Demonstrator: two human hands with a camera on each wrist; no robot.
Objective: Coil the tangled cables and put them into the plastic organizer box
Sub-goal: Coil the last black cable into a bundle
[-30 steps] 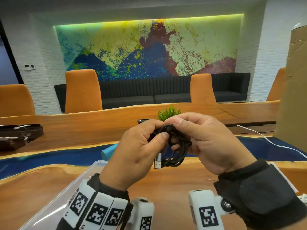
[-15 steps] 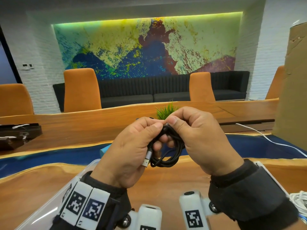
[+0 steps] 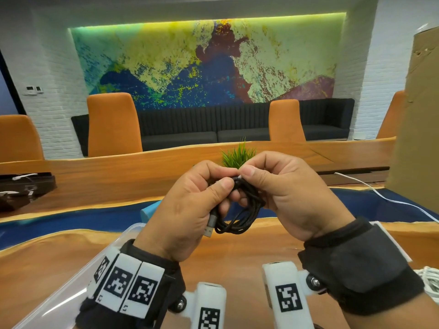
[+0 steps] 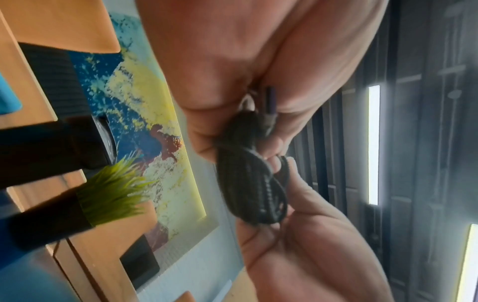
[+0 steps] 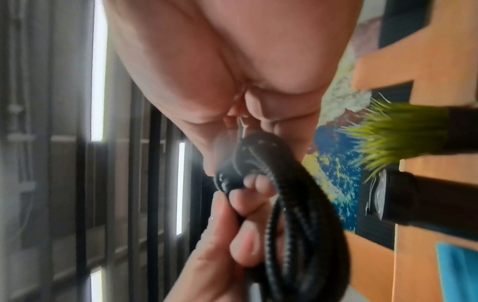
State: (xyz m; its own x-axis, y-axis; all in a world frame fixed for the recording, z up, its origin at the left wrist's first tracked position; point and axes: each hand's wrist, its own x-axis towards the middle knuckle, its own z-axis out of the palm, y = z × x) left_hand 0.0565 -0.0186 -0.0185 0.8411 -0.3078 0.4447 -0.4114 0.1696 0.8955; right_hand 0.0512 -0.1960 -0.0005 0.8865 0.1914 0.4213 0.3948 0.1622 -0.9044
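Note:
A black braided cable [image 3: 240, 216] hangs in a small coil between both hands, above the wooden table. My left hand [image 3: 190, 205] grips the coil's left side, with a grey USB plug [image 3: 210, 226] poking out below the thumb. My right hand [image 3: 285, 193] pinches the cable's other end at the top of the coil between thumb and forefinger. The left wrist view shows the coil [image 4: 253, 183] bunched between the fingers, and the right wrist view shows its loops [image 5: 297, 224] hanging down. The clear plastic organizer box [image 3: 78, 276] lies at the lower left, partly behind my left wrist.
A bundle of white cables [image 3: 430, 281] lies at the right edge of the table. One white cable [image 3: 380, 195] trails across the blue strip at the right. A small grass plant [image 3: 237, 155] stands behind the hands. A cardboard box [image 3: 418, 115] rises at the far right.
Both hands have lifted slightly and kept working the coil. The USB plug has swung from hanging straight down to slanting beside my left palm. The right hand's pinch has moved to the coil's top.

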